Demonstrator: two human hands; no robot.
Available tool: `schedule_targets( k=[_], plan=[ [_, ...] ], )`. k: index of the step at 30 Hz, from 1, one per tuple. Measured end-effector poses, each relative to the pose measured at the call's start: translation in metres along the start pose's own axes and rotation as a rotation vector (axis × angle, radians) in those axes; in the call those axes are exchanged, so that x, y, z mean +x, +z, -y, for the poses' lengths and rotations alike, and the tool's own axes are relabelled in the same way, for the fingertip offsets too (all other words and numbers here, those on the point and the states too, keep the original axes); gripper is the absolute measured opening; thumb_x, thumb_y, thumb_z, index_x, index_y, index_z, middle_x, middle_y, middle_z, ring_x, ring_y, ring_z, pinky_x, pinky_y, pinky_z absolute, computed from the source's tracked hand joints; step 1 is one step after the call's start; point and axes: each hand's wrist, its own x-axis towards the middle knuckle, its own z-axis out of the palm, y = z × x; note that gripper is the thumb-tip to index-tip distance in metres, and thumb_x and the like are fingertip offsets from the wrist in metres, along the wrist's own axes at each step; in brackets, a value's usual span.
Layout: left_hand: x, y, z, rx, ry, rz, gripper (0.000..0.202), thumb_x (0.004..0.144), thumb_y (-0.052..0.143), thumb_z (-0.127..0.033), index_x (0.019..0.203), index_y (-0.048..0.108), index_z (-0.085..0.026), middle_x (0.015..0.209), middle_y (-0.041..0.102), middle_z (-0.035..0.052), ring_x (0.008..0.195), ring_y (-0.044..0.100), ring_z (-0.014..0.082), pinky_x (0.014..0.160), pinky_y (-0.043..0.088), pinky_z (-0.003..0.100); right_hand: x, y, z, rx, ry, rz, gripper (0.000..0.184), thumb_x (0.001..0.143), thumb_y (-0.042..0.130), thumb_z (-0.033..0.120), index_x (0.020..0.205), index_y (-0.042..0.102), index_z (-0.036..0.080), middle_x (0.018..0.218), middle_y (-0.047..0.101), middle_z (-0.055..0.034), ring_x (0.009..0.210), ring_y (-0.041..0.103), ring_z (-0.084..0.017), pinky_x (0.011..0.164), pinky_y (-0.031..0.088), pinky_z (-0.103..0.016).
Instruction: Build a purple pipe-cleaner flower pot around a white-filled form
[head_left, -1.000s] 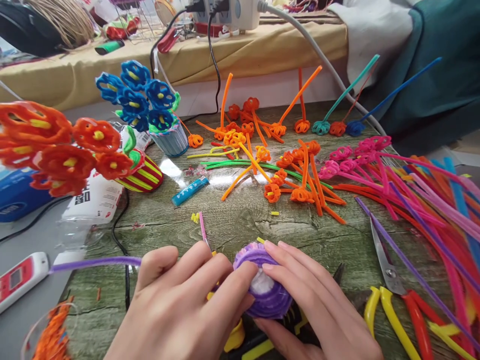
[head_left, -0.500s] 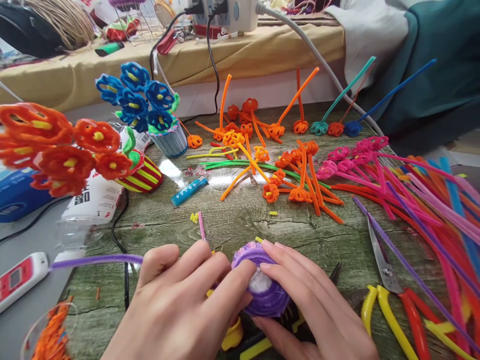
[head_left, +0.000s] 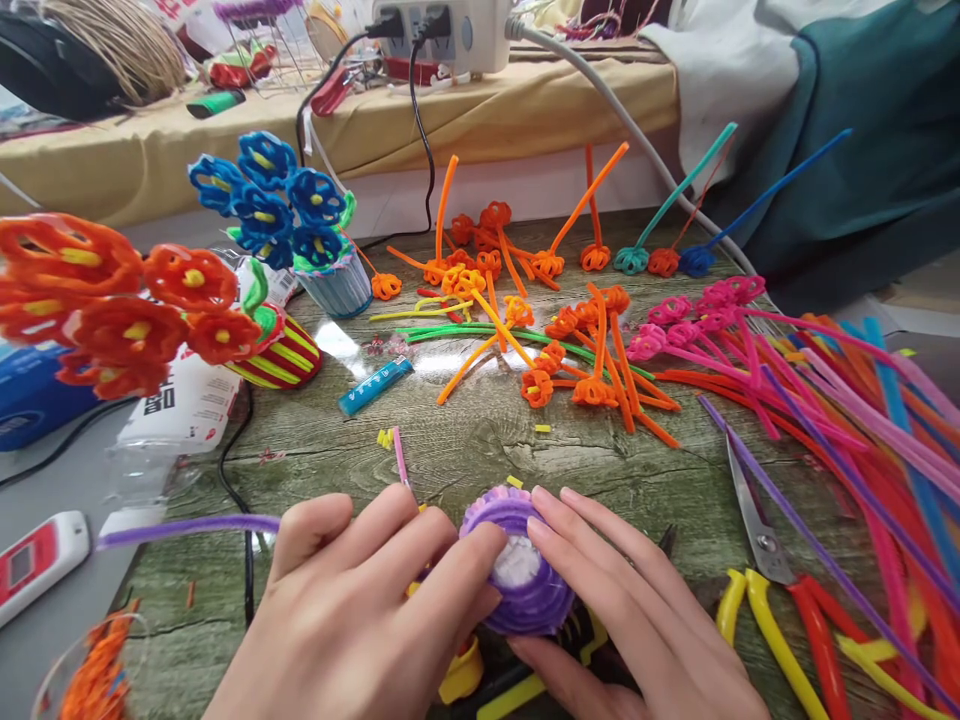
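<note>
As hands hold the purple coil, its axis faces the camera.

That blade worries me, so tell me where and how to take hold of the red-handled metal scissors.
Grip the red handles of the scissors, probably best from the near side with the right hand: the handles spread toward you, while the silver blade tapers away to its tip.
</note>
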Motion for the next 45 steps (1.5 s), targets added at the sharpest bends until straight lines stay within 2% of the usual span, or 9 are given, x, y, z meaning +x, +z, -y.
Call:
schedule_targets(
  k=[10, 16, 20, 24, 31, 35, 38, 41, 45],
  plan=[
    [0.000, -0.003, 0.000, 0.024, -0.019, -0.005, 0.015, 0.106, 0.045, -0.033, 0.101, 0.059, -0.031, 0.076, 0.067, -0.0135, 0.071, 0.055, 0.0117, 0.075, 0.027, 0.031, 0.001, -0.003, 0.009, 0.082, 0.182, -0.100, 0.039, 0.095, 0.068, 0.019, 0.133, 0.065, 0.012, 0.130, 0.076, -0.0078, 0.128, 0.063, -0.022, 0.107, 0.051, -0.033],
    [0.001, -0.003, 0.000, 0.038, -0.021, -0.008, 0.018, 0.107, 0.043, -0.034, 0.105, 0.060, -0.033, 0.076, 0.068, -0.0134, 0.070, 0.055, 0.0122, 0.075, 0.027, 0.031, -0.008, -0.003, -0.004, 0.035, 0.021, 0.051, 0.057, 0.096, 0.068, 0.028, 0.150, 0.053, 0.014, 0.148, 0.062, -0.0100, 0.140, 0.053, -0.026, 0.112, 0.044, -0.035],
    [-0.002, -0.001, 0.001, 0.042, -0.011, 0.013, 0.021, 0.107, 0.043, -0.033, 0.110, 0.064, -0.035, 0.080, 0.071, -0.0126, 0.071, 0.055, 0.0125, 0.075, 0.027, 0.032, -0.007, -0.002, 0.002, 0.097, 0.106, 0.033, 0.056, 0.100, 0.063, 0.023, 0.153, 0.048, 0.017, 0.149, 0.062, -0.0062, 0.139, 0.053, -0.022, 0.113, 0.043, -0.034],
    [-0.007, 0.003, 0.003, 0.005, -0.001, -0.036, 0.025, 0.107, 0.043, -0.035, 0.108, 0.068, -0.034, 0.081, 0.072, -0.0102, 0.071, 0.054, 0.0128, 0.073, 0.025, 0.034, -0.005, 0.000, 0.009, 0.105, 0.193, 0.000, 0.050, 0.101, 0.063, 0.029, 0.149, 0.053, 0.020, 0.145, 0.065, -0.0062, 0.135, 0.057, -0.023, 0.111, 0.046, -0.034],
    [-0.004, 0.001, 0.001, 0.027, -0.016, -0.058, 0.018, 0.106, 0.046, -0.032, 0.108, 0.063, -0.031, 0.077, 0.069, -0.0119, 0.070, 0.056, 0.0117, 0.075, 0.027, 0.033, -0.008, -0.002, 0.001, 0.068, 0.104, 0.040, 0.058, 0.099, 0.064, 0.024, 0.155, 0.047, 0.022, 0.147, 0.063, -0.0062, 0.136, 0.057, -0.024, 0.110, 0.048, -0.034],
    [-0.001, -0.003, 0.007, 0.057, 0.048, -0.018, 0.010, 0.104, 0.052, -0.029, 0.110, 0.059, -0.025, 0.079, 0.068, -0.0093, 0.070, 0.057, 0.0114, 0.076, 0.027, 0.032, -0.009, -0.002, -0.004, 0.011, 0.067, 0.070, 0.060, 0.100, 0.062, 0.031, 0.157, 0.044, 0.022, 0.151, 0.059, -0.0110, 0.137, 0.056, -0.025, 0.111, 0.048, -0.036],
    [-0.001, -0.001, 0.009, 0.049, 0.088, -0.011, 0.008, 0.102, 0.055, -0.029, 0.098, 0.060, -0.024, 0.076, 0.066, -0.0091, 0.068, 0.055, 0.0115, 0.075, 0.025, 0.034, -0.004, 0.000, -0.005, -0.031, -0.010, 0.112, 0.057, 0.102, 0.059, 0.043, 0.154, 0.048, 0.021, 0.151, 0.057, -0.0153, 0.135, 0.058, -0.027, 0.105, 0.054, -0.038],
    [-0.001, 0.001, 0.006, 0.012, 0.018, -0.058, 0.019, 0.104, 0.051, -0.026, 0.088, 0.061, -0.026, 0.072, 0.065, -0.0100, 0.068, 0.051, 0.0133, 0.077, 0.024, 0.037, 0.007, 0.000, -0.005, -0.037, -0.017, 0.080, 0.048, 0.104, 0.053, 0.045, 0.143, 0.058, 0.018, 0.142, 0.066, -0.0159, 0.126, 0.066, -0.028, 0.097, 0.059, -0.040],
    [-0.002, 0.001, 0.003, -0.022, 0.007, -0.052, 0.019, 0.104, 0.049, -0.024, 0.091, 0.062, -0.028, 0.076, 0.066, -0.0095, 0.072, 0.048, 0.0157, 0.077, 0.027, 0.036, 0.018, -0.001, -0.001, -0.004, -0.013, 0.033, 0.042, 0.105, 0.051, 0.045, 0.133, 0.064, 0.016, 0.130, 0.074, -0.0159, 0.110, 0.075, -0.029, 0.087, 0.064, -0.041]
  ],
)
